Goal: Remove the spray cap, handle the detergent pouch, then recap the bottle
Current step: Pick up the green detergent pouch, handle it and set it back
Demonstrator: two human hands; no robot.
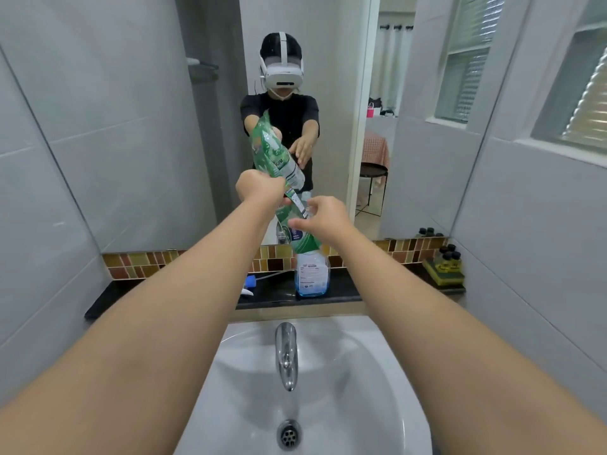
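A clear spray bottle (312,274) with blue liquid at its bottom stands uncapped on the black ledge (341,295) behind the sink. A green detergent pouch (300,239) is tilted above it, with its lower end at the bottle's neck. My left hand (259,188) grips the pouch's upper end. My right hand (325,218) is beside the pouch's lower part, fingers relaxed and fingertips touching it. The blue and white spray cap (251,284) lies on the ledge to the left of the bottle, its thin tube pointing right. The mirror reflects the pouch and both hands.
A white sink (377,372) with a chrome tap (286,353) and a drain (289,433) lies below my arms. Several small dark-capped bottles (448,257) stand on a green block at the ledge's right end. A large mirror (131,126) and a mosaic tile strip back the ledge.
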